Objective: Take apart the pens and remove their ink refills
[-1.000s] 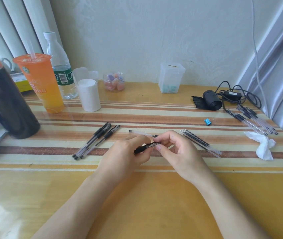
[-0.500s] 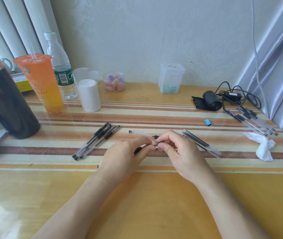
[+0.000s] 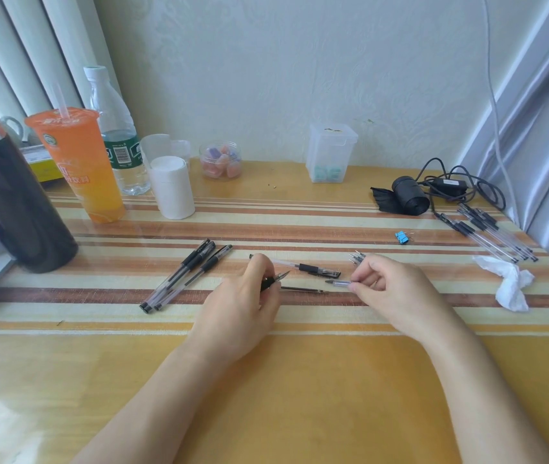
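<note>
Now, pinching the black nose piece (image 3: pixel 275 280) in the left hand (image 3: pixel 239 299), thumb and fingers curled round it, point aimed up and to the right. Pinching a short clear piece (image 3: pixel 338 283) at the fingertips of the right hand (image 3: pixel 390 289), apart from the nose piece. Between the two grips, a thin dark refill (image 3: pixel 303 289) low over the counter (image 3: pixel 300 380); hard to tell whether loose or held. Probably midway through one pen, with whole pens (image 3: pixel 186 272) waiting on the left and another pen (image 3: pixel 303 267) just behind the hands. To finish well: set the clear piece down, take the refill near its end, draw it straight along its length without bending, and lay it beside the loose refills (image 3: pixel 357 257).
</note>
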